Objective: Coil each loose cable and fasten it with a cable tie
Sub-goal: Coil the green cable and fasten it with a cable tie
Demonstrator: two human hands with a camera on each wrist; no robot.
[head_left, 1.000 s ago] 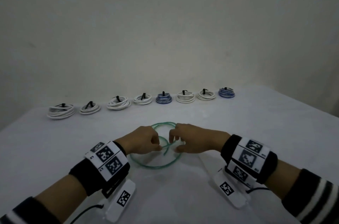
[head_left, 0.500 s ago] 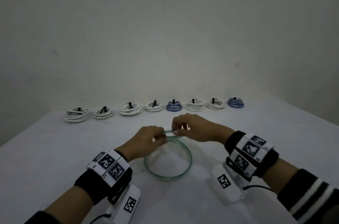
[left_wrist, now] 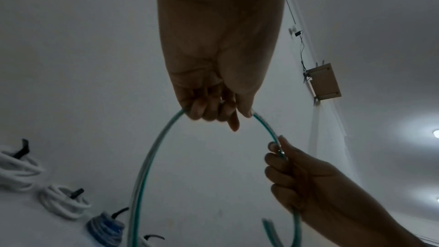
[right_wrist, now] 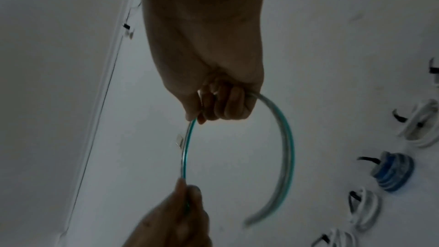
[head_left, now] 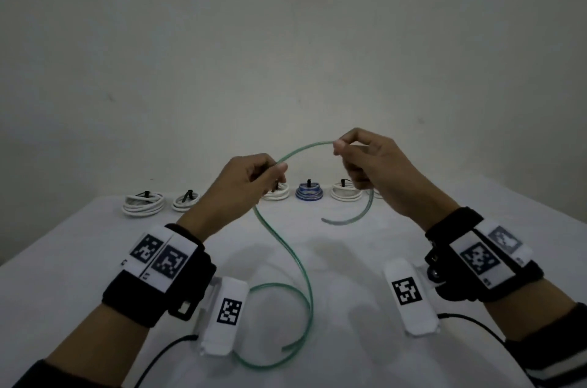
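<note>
A loose green cable (head_left: 287,256) hangs between my two raised hands above the table. My left hand (head_left: 254,179) pinches it, and from there it drops in an S-curve to a loop lying near the table's front edge. My right hand (head_left: 355,159) pinches the cable higher up; an arc (head_left: 301,151) spans between the hands, and a short free end (head_left: 349,217) curls down past the right hand. In the left wrist view the cable (left_wrist: 147,166) runs through curled fingers (left_wrist: 209,108). The right wrist view shows the cable (right_wrist: 286,147) leaving the fist (right_wrist: 221,104).
A row of coiled, tied cables lies along the back of the white table (head_left: 476,206): white coils (head_left: 143,203) at the left, a blue coil (head_left: 308,192) in the middle, more white coils (head_left: 346,192) to the right, partly hidden by my hands.
Both hands have risen off the table with the green cable. The flat coil has come undone into a long hanging curve, and the hands have moved apart.
</note>
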